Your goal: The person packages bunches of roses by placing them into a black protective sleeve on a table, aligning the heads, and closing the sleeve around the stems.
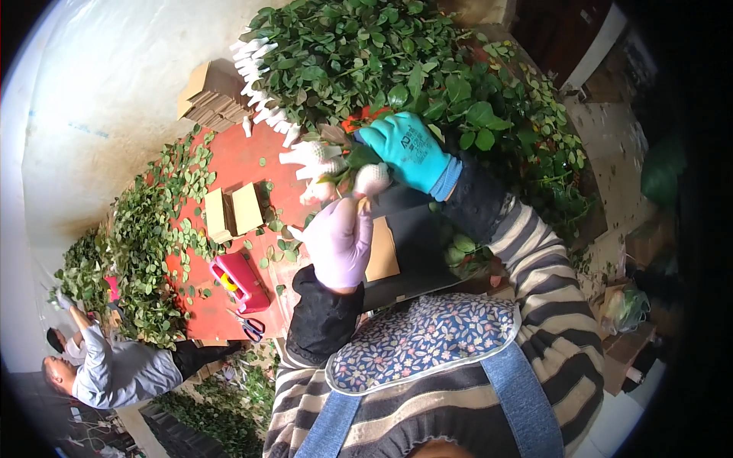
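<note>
My left hand, in a pale lilac glove, has its fingers closed at a rose bud in a white foam net; what exactly it pinches is partly hidden. Wearing a teal coated glove, my right hand grips green rose stems just behind the buds. Several more netted buds lie beside the hands, pointing left. Beneath my hands is a dark mat with a piece of brown cardboard on it. A large pile of leafy rose stems lies beyond, with white-netted heads along its left side.
On the red tabletop are folded cardboard pieces, a stack of cardboard, a pink plastic jug and scissors. Leafy stems cover the table's left side. Two other people are at the lower left.
</note>
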Demonstrator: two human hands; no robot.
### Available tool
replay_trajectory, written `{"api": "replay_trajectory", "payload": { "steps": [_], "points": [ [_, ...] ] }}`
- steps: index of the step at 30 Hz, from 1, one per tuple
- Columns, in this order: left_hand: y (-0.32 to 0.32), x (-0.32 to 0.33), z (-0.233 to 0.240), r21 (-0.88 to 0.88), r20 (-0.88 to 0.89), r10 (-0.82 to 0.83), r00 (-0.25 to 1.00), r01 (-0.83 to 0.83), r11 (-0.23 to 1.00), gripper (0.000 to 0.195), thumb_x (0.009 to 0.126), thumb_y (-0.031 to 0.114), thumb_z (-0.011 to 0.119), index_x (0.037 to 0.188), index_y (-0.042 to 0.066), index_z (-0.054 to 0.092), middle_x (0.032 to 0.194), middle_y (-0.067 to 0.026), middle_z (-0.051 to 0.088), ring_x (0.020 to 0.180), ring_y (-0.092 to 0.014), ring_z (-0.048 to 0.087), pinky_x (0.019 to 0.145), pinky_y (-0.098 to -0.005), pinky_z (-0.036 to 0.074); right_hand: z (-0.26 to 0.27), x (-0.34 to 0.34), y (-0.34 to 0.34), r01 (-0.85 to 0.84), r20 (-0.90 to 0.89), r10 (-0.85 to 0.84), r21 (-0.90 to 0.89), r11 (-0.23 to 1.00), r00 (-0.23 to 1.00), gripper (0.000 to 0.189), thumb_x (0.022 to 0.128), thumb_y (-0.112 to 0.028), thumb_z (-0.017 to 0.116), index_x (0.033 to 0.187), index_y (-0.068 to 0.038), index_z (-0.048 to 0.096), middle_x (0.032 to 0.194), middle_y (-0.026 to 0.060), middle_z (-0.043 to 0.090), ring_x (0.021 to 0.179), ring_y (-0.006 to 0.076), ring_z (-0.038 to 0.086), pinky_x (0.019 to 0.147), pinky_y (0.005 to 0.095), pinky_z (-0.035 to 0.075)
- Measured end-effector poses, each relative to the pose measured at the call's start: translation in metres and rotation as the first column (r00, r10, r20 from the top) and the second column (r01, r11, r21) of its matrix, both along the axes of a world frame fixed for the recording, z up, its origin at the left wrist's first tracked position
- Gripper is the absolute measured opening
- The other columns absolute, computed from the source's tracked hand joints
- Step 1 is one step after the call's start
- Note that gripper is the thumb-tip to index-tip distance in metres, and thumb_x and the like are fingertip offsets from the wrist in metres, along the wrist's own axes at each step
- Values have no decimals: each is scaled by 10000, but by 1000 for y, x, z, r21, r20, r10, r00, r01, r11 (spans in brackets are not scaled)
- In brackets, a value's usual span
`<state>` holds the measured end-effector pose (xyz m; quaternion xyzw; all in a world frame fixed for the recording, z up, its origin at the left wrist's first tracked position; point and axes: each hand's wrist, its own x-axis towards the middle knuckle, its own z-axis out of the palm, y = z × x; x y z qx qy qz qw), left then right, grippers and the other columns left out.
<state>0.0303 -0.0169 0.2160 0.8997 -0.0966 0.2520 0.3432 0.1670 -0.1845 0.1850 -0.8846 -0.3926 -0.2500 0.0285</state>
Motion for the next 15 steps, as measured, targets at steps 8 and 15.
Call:
{"api": "replay_trajectory", "payload": {
  "steps": [8,15],
  "points": [
    [-2,11,31,417,106,-9,994,-37,908,217,798,184,779,914,73,633,745,-92,594,663,-255,617,585,-362,498,-11,8,-4,-107,82,97,115,988,992,274,801,-102,565,1074,-109,547,922,77,605,836,254,627,744,409,478],
    [-23,57,27,919,87,45,995,-98,381,135,754,79,644,824,66,528,754,-93,524,668,-225,618,524,-348,491,-6,9,12,-57,-23,57,32,998,998,157,829,-177,604,958,-132,528,837,58,645,785,249,668,717,380,494]
  ]
}}
